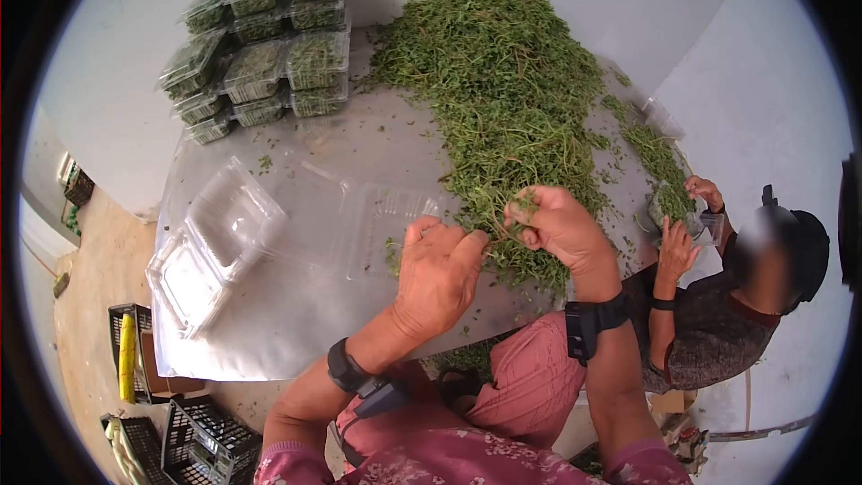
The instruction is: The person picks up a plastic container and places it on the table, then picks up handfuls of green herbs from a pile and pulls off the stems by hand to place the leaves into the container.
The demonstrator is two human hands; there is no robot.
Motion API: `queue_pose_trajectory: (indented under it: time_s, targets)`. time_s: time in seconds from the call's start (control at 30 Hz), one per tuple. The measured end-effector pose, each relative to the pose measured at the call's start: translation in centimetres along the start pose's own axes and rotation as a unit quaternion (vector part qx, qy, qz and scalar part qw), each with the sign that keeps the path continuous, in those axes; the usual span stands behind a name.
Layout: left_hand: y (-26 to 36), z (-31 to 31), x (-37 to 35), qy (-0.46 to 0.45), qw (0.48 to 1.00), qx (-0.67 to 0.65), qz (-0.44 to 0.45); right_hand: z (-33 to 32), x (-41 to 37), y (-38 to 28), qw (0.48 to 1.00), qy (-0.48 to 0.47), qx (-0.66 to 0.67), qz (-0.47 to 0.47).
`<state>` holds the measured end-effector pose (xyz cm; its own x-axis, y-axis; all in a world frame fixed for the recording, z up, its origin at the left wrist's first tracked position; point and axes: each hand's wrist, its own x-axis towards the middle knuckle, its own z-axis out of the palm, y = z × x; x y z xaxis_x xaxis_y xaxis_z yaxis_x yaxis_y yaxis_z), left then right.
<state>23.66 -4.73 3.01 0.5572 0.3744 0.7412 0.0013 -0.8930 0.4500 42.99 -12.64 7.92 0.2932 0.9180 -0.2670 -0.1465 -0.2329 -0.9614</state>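
A large heap of leafy green sprigs (503,72) covers the middle of the metal table. At its near end, my right hand (566,229) pinches a few of these green sprigs between thumb and fingers. Close by on the left, my left hand (440,274) is closed with its knuckles up; what its fingers grip, if anything, is hidden. That hand is over the near right part of an open clear plastic clamshell box (310,224), which has a few green bits by its right side. Another open clamshell box (220,224) lies at the table's left edge.
Filled clamshell boxes (260,67) are stacked at the back left against the wall. On the right, a co-worker (718,305) handles greens in a clear box. Black crates (206,440) stand on the floor at lower left. Loose leaves dot the metal tabletop (395,135).
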Motion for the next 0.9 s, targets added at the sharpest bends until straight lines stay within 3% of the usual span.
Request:
queue_pose_trajectory:
  time_s: [0.13,0.33,0.43,0.53,0.9]
  targets:
    - [0.1,-0.1,0.1,-0.005,1.0,0.019,0.022,-0.1,0.1,0.2,0.994,-0.085,0.064,0.022]
    - [-0.1,0.0,0.1,-0.023,0.998,0.035,0.036,0.5,-0.2,0.0,0.994,-0.103,0.022,0.027]
    - [-0.2,0.1,0.1,-0.028,0.998,0.04,0.045,0.7,-0.1,0.5,0.997,-0.081,0.017,0.013]
    - [-0.2,0.1,0.1,-0.021,0.998,0.031,0.041,1.0,0.2,0.7,0.993,-0.024,0.115,-0.024]
    - [-0.3,0.0,0.8,0.034,0.999,0.006,0.01,3.0,0.8,1.1,0.991,0.076,0.085,-0.075]
